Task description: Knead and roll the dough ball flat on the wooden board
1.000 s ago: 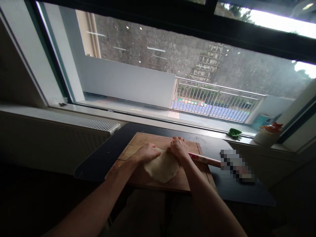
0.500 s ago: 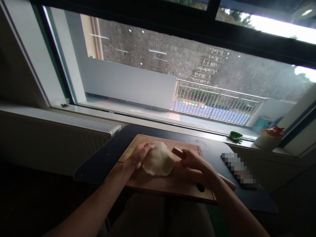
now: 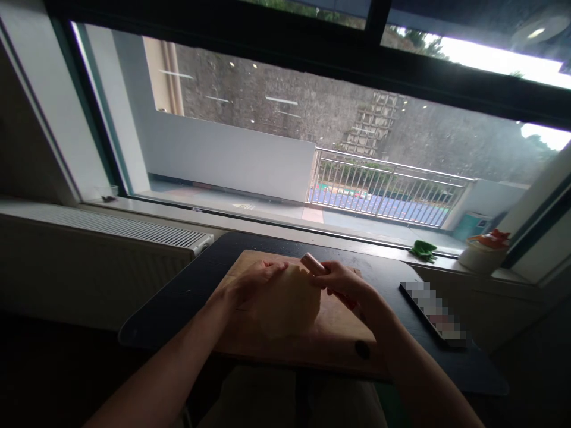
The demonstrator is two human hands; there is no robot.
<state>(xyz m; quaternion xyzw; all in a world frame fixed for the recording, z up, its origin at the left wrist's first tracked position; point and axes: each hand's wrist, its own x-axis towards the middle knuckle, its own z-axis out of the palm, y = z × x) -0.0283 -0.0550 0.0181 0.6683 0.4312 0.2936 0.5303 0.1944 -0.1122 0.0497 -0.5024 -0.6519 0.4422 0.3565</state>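
A flat, roughly round sheet of dough (image 3: pixel 288 306) is tilted up over a wooden cutting board (image 3: pixel 334 348), its upper edge raised and its face in shadow. My left hand (image 3: pixel 261 274) has its fingers closed on the dough's upper left edge. A wooden rolling pin (image 3: pixel 314 264) is gripped in my right hand (image 3: pixel 345 280), with one end sticking out past the thumb towards the dough. Right-hand fingertips meet the dough's upper right edge; whether they pinch it is hard to make out. My right forearm hides most of the pin's other end.
The board lies on a dark table (image 3: pixel 173 303) below a window. A pixelated flat slab, perhaps a phone (image 3: pixel 432 312), lies on the table's right side. On the sill stand a green leaf-shaped item (image 3: pixel 423 251) and a white pot (image 3: pixel 482 254). A radiator (image 3: pixel 111 238) runs along the left.
The dough has gone from lying on the board to being tilted up at its far edge. My right hand, with the rolling pin, has moved left to the dough's edge. The view has shifted slightly.
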